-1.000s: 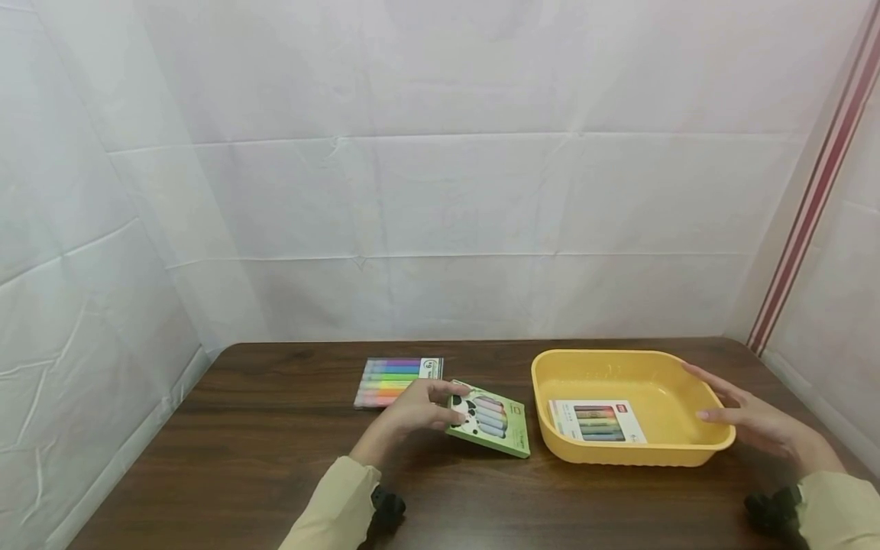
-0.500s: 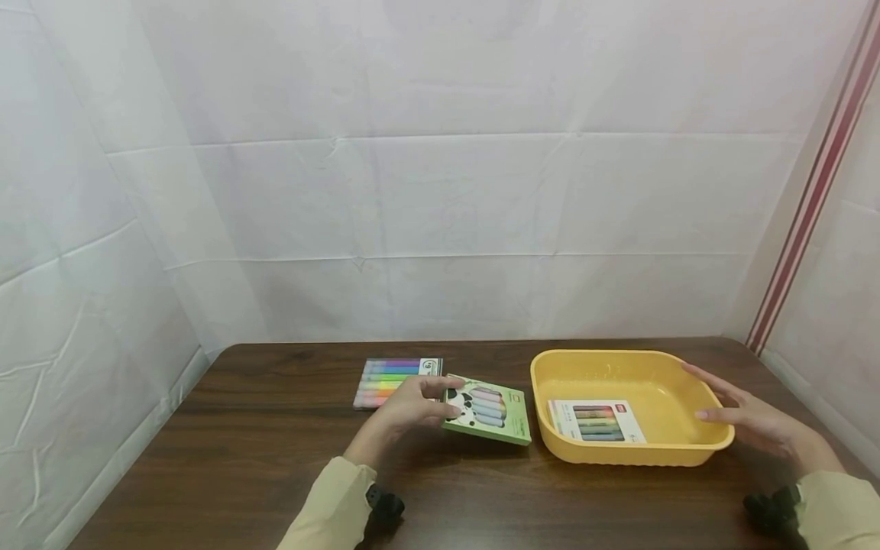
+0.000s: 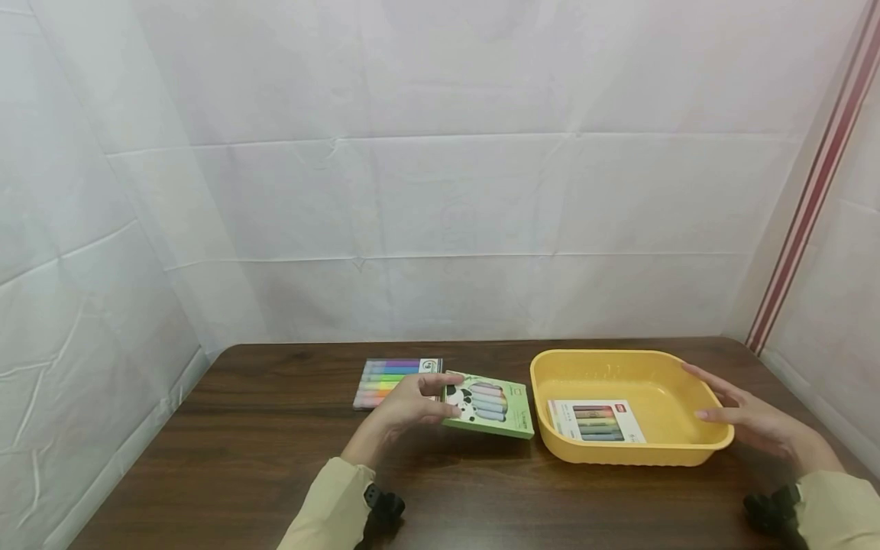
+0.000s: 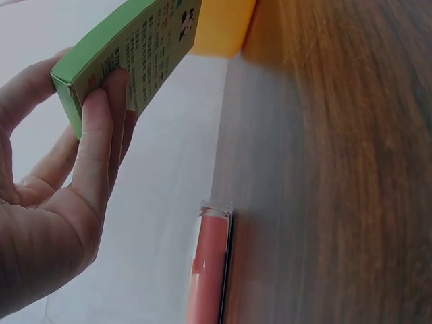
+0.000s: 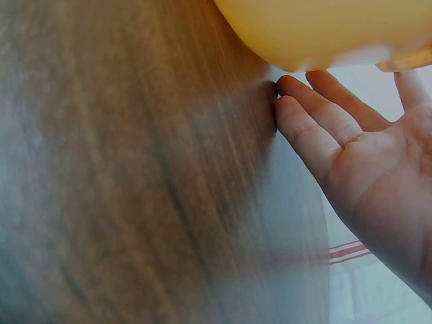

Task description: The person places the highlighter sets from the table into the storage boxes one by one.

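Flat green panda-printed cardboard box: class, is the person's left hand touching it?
Touching. The left wrist view shows the left hand pinching the green box, fingertips against its printed face.

Soft light is filling the head view, a paler band running down the white cloth toward ten o'clock. A dull sheen is showing on the tabletop at six o'clock, and a faint shadow is lying under the green box at five. Haze is greying the left wrist view's middle; in the right, wood grain is blurring and glare is whitening the yellow tub toward two o'clock.
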Motion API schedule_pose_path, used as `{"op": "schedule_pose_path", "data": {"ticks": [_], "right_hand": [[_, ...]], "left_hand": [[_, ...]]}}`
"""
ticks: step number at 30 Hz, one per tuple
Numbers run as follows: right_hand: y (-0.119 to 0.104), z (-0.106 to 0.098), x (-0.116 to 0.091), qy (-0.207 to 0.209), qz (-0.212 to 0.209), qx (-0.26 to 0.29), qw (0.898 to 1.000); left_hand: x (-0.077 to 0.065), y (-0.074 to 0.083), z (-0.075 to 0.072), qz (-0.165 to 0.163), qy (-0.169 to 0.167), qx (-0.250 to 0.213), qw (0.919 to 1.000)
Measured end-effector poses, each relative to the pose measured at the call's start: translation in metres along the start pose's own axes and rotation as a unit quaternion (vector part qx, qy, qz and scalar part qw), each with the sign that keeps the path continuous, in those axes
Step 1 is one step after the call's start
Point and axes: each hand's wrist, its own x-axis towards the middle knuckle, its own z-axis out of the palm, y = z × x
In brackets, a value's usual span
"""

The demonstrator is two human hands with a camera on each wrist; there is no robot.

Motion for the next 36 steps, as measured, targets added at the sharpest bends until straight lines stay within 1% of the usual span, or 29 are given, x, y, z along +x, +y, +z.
{"op": "schedule_pose_path", "data": {"ticks": [8, 19, 29, 36], "right_hand": [[-0.001, 0.001, 0.0, 0.003, 0.004, 0.004, 1.0], [-0.002, 0.001, -0.001, -0.006, -0.006, 0.014, 1.0], [-0.004, 0.003, -0.002, -0.001, -0.003, 0.003, 1.0], [-0.003, 0.002, -0.002, -0.005, -0.013, 0.0, 1.0]], "left_hand": [[0.0, 0.003, -0.001, 0.017, 0.005, 0.007, 0.9998], [0.003, 0.007, 0.001, 0.019, 0.013, -0.038, 0.999], [0.001, 0.012, 0.003, 0.03, 0.014, -0.049, 0.9982], [0.001, 0.014, 0.005, 0.043, 0.013, -0.046, 0.9979]]}}
